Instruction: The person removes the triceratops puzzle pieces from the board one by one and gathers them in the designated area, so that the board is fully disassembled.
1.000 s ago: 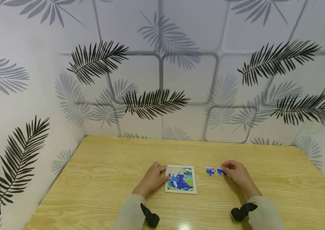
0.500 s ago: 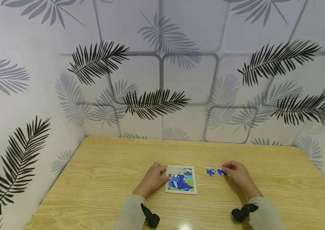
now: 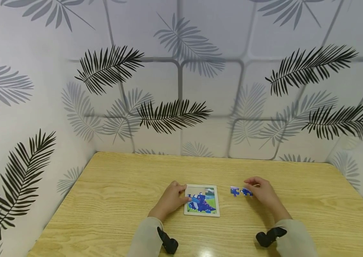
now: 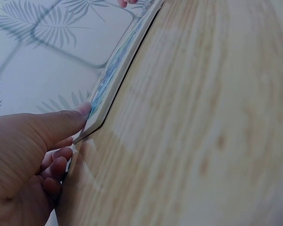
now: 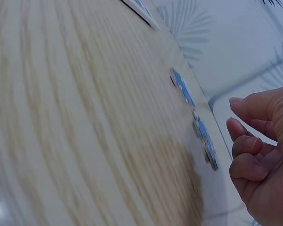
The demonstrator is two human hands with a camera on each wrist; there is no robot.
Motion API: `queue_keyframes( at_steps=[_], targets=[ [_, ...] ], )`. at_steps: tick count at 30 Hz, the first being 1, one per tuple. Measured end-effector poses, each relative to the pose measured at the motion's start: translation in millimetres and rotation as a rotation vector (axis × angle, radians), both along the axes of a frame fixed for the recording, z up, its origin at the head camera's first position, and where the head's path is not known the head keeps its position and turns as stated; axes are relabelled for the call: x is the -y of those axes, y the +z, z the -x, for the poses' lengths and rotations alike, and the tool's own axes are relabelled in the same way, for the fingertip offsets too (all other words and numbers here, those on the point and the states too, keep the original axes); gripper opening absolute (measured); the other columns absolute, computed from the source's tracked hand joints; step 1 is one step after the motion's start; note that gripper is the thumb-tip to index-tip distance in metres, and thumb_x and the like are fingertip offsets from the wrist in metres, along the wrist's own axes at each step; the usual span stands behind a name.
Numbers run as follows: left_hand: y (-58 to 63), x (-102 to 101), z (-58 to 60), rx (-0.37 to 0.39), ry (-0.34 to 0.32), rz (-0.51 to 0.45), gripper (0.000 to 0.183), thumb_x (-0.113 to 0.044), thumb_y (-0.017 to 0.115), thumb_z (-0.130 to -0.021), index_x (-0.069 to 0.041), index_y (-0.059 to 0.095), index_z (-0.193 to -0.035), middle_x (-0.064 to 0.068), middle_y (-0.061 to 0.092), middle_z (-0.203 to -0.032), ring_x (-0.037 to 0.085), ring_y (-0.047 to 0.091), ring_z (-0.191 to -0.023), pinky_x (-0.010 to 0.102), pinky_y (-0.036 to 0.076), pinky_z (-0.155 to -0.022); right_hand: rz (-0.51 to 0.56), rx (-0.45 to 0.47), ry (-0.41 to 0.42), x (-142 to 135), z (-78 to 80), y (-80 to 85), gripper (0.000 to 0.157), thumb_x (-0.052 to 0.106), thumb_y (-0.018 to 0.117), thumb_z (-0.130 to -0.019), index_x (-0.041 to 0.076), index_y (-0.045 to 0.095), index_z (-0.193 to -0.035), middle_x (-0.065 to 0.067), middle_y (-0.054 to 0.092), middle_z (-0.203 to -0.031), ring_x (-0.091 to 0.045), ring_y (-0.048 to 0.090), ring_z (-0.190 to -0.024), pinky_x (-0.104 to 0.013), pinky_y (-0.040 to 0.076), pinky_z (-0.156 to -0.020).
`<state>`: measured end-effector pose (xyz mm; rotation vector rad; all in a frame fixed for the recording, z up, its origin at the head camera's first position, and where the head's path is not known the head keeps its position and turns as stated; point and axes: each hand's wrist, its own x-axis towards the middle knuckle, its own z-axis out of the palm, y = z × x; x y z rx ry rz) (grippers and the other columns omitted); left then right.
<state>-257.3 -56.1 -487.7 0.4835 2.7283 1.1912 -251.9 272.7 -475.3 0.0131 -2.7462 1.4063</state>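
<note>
My left hand (image 3: 169, 200) grips the left side of a pale-framed jigsaw puzzle board (image 3: 217, 200). Its thumb lies on the frame's top in the left wrist view, the other fingers bent beside the edge. The picture shows a blue dinosaur, with a bare patch at the upper left. Two loose blue puzzle pieces lie right of the board: the left piece (image 3: 234, 191) and the right piece (image 3: 246, 192). Over the right piece is my right hand (image 3: 263, 194), thumb and forefinger apart with nothing between them. In the right wrist view it looks separate from both pieces.
Everything sits on a wood-grain table (image 3: 130, 178). A pale wall (image 3: 200, 135) with a leaf pattern rises behind its far edge and along the left. A black wrist camera (image 3: 168, 242) is strapped to each sleeve.
My right hand has shifted slightly left and upward over the right puzzle piece. The left hand, the board and the loose pieces hold their places.
</note>
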Motion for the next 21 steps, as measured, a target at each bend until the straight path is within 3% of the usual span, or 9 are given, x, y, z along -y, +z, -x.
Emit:
queue_keyframes(
  at_steps=[5, 15, 21],
  targets=[
    [-0.7, 0.1, 0.7, 0.002, 0.002, 0.005, 0.058, -0.025, 0.072, -0.084, 0.001, 0.053, -0.133, 0.003, 0.041, -0.089, 0.016, 0.038, -0.079, 0.029, 0.033, -0.070, 0.004, -0.050, 0.042, 18.5, 0.0, 3.9, 0.018, 0.005, 0.060, -0.091, -0.008, 0.063, -0.105, -0.013, 0.060, -0.093, -0.015, 0.050, -0.073, -0.024, 0.043, -0.062],
    [-1.2, -1.2, -0.1, 0.014, 0.007, 0.003, 0.058, -0.024, 0.072, -0.085, 0.000, 0.052, -0.134, 0.002, 0.041, -0.089, 0.016, 0.038, -0.080, 0.029, 0.033, -0.071, 0.062, -0.044, 0.086, 52.2, 1.1, 3.8, 0.016, 0.005, 0.061, -0.091, -0.006, 0.063, -0.102, -0.010, 0.058, -0.089, -0.016, 0.050, -0.069, -0.023, 0.043, -0.060],
    [-0.2, -0.8, -0.5, 0.018, 0.008, -0.003, 0.058, -0.024, 0.071, -0.085, 0.000, 0.052, -0.134, 0.003, 0.041, -0.090, 0.017, 0.039, -0.080, 0.030, 0.034, -0.073, 0.033, -0.020, 0.086, 70.2, 1.6, 1.5, 0.013, 0.008, 0.063, -0.090, -0.001, 0.065, -0.099, -0.007, 0.060, -0.089, -0.015, 0.048, -0.074, -0.024, 0.041, -0.062]
  ],
)
